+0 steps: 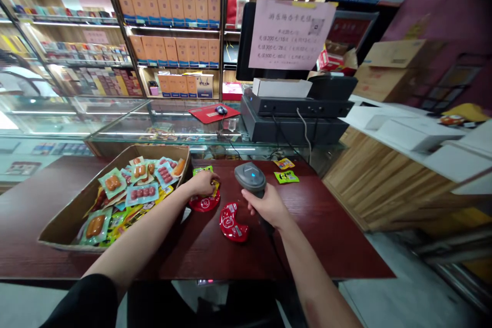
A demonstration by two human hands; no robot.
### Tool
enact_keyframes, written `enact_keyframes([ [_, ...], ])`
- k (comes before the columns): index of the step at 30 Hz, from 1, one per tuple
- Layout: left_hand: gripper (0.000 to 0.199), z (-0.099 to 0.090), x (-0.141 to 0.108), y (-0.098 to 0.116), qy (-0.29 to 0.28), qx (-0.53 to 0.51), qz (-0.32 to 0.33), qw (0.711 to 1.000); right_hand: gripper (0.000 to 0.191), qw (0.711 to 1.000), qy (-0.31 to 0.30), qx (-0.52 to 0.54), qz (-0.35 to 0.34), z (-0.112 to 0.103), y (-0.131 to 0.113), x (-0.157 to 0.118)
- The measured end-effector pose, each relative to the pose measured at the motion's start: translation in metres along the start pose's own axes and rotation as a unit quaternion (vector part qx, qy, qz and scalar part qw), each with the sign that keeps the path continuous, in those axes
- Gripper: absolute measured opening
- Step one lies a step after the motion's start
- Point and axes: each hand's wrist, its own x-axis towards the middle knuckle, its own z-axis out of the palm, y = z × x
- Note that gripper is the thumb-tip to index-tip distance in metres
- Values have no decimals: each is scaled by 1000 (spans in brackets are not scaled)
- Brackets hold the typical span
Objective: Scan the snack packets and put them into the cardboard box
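Observation:
My right hand (269,205) is wrapped round the handle of a dark grey barcode scanner (250,176), which shows a small blue light and is held above the table. My left hand (204,183) has its fingers bent down over a small yellow packet (216,187), just above a round red packet (205,203). Behind the left fingers lies a green packet (203,169). A curved red packet (233,223) rests on the table between and in front of my hands. To the left stands an open cardboard box (69,215) full of snack packets.
Yellow (284,164) and green (286,177) packets lie at the back right of the red-brown table (319,236). Behind stand a glass counter (169,118), a monitor with a pink sign (290,36) and stocked shelves. A person (26,82) is at the far left.

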Motion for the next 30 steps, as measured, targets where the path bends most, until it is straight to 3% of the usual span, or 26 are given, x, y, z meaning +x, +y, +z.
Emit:
enact_keyframes([
  [7, 54, -10, 0, -7, -35, -5, -36, 999, 23, 1000, -7, -8, 1, 2, -4, -1],
  [10, 50, -17, -1, -14, -39, -62, -47, 996, 23, 1000, -7, -7, 3, 3, -6, -2],
  [14, 31, -22, -2, -21, -20, -202, -46, 978, 22, 1000, -8, -2, 5, 5, -8, -4],
  [17, 31, -26, -3, -18, 27, -357, -65, 932, 22, 1000, -5, 7, 8, 6, -8, -6],
  [24, 46, -37, -4, -8, 126, -627, -112, 760, 22, 1000, -3, 22, 2, 13, -11, -14],
  [26, 47, -39, -5, -10, 125, -661, -109, 732, 22, 1000, -4, 12, -4, 16, -9, -13],
  [30, 46, -42, -6, -14, 126, -689, -109, 705, 24, 1000, -2, 1, -9, 21, -4, -9],
])
